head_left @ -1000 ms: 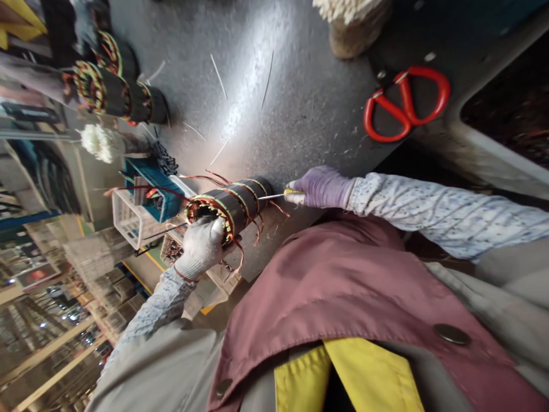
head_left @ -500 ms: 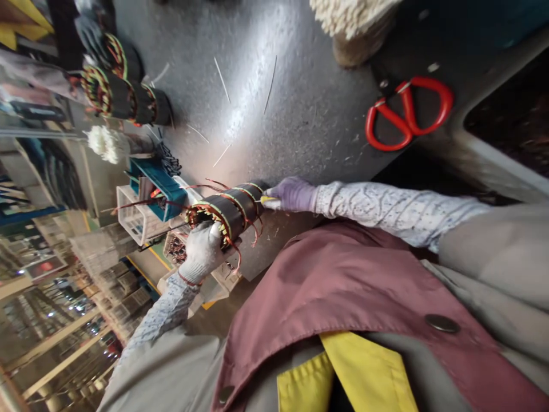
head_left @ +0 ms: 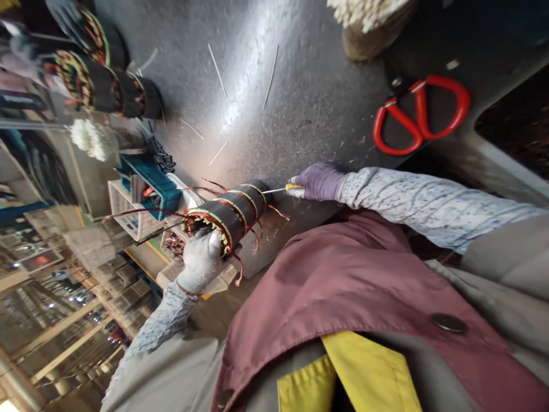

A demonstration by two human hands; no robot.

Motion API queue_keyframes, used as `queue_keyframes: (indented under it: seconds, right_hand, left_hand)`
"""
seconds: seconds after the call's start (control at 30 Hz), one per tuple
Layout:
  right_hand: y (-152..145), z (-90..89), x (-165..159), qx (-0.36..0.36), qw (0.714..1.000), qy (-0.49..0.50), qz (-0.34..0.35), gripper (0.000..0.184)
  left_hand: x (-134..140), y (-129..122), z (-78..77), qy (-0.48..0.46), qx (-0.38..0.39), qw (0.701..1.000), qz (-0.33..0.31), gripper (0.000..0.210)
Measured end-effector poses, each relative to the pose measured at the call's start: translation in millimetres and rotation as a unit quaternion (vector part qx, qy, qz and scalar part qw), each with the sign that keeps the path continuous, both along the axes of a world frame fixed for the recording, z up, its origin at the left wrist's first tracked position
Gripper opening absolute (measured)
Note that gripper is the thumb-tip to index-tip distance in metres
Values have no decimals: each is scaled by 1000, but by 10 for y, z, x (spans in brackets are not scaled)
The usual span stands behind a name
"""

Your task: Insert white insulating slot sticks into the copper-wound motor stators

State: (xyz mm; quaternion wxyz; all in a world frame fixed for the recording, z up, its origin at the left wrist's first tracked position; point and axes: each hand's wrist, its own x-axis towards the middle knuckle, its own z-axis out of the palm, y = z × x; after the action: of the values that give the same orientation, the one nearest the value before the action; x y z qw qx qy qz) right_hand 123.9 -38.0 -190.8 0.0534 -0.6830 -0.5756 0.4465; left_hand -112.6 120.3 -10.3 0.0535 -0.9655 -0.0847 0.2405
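Observation:
In the head view, a motor stator (head_left: 231,209) with a dark core, copper windings and loose reddish lead wires lies tilted on the metal table. My left hand (head_left: 201,257), in a whitish knit glove, grips its near-left end, with fingers at the bore opening. My right hand (head_left: 319,182), in a purple glove with pale fingertips, is closed to the right of the stator. From its pinch a thin, straight white piece (head_left: 274,190) with a yellow part at the fingers runs to the stator's far end. Whether it is cord or rod I cannot tell.
Red-handled scissors (head_left: 420,117) lie at right, near a holder of white strips (head_left: 364,28). Thin white offcuts (head_left: 270,77) are scattered on the table (head_left: 309,114). More stators (head_left: 111,88) stand at upper left beside another person's gloved hand (head_left: 71,23). A teal bin (head_left: 156,183) sits left.
My right hand has drawn away to the right from the stator, and more of the thin white piece shows between them. My left hand keeps its hold. The view has shifted slightly.

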Motion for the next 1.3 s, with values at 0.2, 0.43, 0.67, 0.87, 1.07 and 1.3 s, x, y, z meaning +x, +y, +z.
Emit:
queue_keyframes:
  seconds: [0.2,0.43,0.67,0.87,1.07,1.3]
  right_hand:
    - [211,-53,77,12,999,29,36,47]
    - [1124,176,-118,187,943,-22,274,26]
    - [374,282,543,62,990,-112,59,39]
    - [218,302,784,41,973,-220,-48,40]
    - [149,227,797,118,962,-231,-80,43]
    - [48,525,813,59,975,-199,-79,48]
  left_hand:
    - [-2,15,2,7,-16,1000,16,25]
    - [-15,-49,-9,1,15,997,79,35]
    - [393,-272,49,42,4,937,347,55]
    - [1023,-205,148,-67,-390,754,525,34]
    - [909,-224,439,-41,-331,862,381,38]
    - [538,-349,181,-125,-96,986,47,59]
